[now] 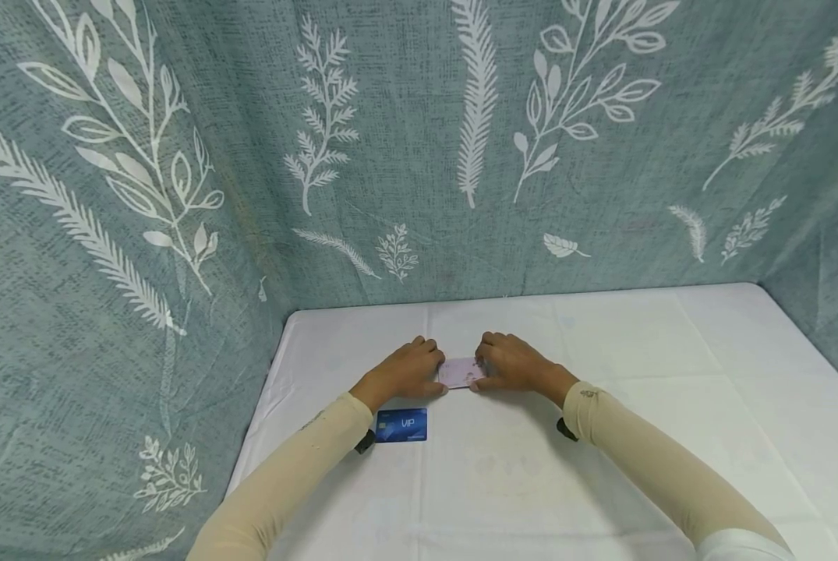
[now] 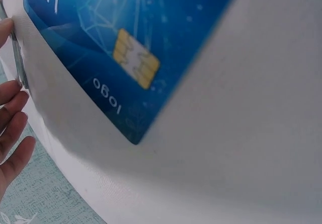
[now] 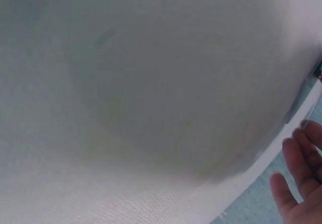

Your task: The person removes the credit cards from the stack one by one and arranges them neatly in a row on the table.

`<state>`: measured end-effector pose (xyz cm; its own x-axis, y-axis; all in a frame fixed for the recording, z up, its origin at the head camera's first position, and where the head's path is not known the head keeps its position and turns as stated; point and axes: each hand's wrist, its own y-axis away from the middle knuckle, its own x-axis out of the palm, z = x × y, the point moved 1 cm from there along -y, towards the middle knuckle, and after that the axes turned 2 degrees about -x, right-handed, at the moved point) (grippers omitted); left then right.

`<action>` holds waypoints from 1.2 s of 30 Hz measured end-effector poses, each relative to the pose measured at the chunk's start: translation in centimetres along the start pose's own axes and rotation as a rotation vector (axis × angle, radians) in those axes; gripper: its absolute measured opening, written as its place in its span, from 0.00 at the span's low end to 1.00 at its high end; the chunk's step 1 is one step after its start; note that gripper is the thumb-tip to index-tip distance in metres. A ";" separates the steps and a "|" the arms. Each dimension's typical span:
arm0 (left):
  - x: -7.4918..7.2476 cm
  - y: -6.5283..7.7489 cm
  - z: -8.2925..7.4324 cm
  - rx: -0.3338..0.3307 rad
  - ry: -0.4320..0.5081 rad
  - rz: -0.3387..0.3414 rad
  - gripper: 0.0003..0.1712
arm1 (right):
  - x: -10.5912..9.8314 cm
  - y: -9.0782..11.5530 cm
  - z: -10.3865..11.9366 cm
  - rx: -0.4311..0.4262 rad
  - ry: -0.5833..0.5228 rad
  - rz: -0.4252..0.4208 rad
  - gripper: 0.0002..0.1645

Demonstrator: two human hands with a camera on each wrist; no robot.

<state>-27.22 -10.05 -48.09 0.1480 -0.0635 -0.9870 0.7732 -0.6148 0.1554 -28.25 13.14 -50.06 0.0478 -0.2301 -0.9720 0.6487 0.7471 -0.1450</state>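
Note:
A thin, pale pink rectangular card with small printed marks lies on the white table between both hands. My left hand grips its left end, thumb at the near edge and fingers at the far edge. At the opposite end my right hand holds it in the same way. From the left wrist view, the card's narrow side shows between thumb and fingers. Fingers of the right hand appear at the lower right of the right wrist view. Below my left hand lies a blue VIP card with a gold chip.
A white cloth covers the table. Behind it and along the left side hangs a blue-green curtain with white leaf patterns. The blue card sits close beside the left wrist, where a dark wrist device shows.

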 end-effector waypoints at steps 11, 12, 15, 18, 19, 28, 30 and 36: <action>-0.2 0.4 -0.1 0.006 0.005 -0.003 0.31 | -0.1 0.2 0.3 -0.005 0.039 -0.029 0.30; -0.2 0.4 -0.1 0.005 0.007 -0.005 0.31 | -0.1 0.3 0.3 -0.005 0.042 -0.032 0.30; -0.2 0.6 -0.1 0.007 0.004 -0.009 0.31 | -0.1 0.3 0.3 -0.003 0.050 -0.032 0.30; -0.2 0.8 -0.1 0.011 0.002 -0.024 0.32 | -0.1 0.4 0.5 0.000 0.048 -0.033 0.30; -0.2 0.9 -0.1 0.013 0.000 -0.029 0.32 | -0.2 0.4 0.5 0.001 0.046 -0.034 0.30; -0.5 1.5 -0.1 0.026 0.001 -0.064 0.31 | -0.7 0.4 1.1 0.006 0.044 -0.048 0.28; -0.4 1.6 -0.1 0.027 0.001 -0.069 0.31 | -0.7 0.4 1.2 0.005 0.046 -0.051 0.29; -0.4 1.9 0.0 0.035 0.006 -0.087 0.31 | -0.9 0.5 1.4 -0.005 0.051 -0.055 0.29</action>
<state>-25.82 -11.14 -47.37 0.0844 -0.0041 -0.9964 0.7615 -0.6447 0.0672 -26.92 12.80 -48.99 -0.0265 -0.2390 -0.9707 0.6455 0.7374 -0.1992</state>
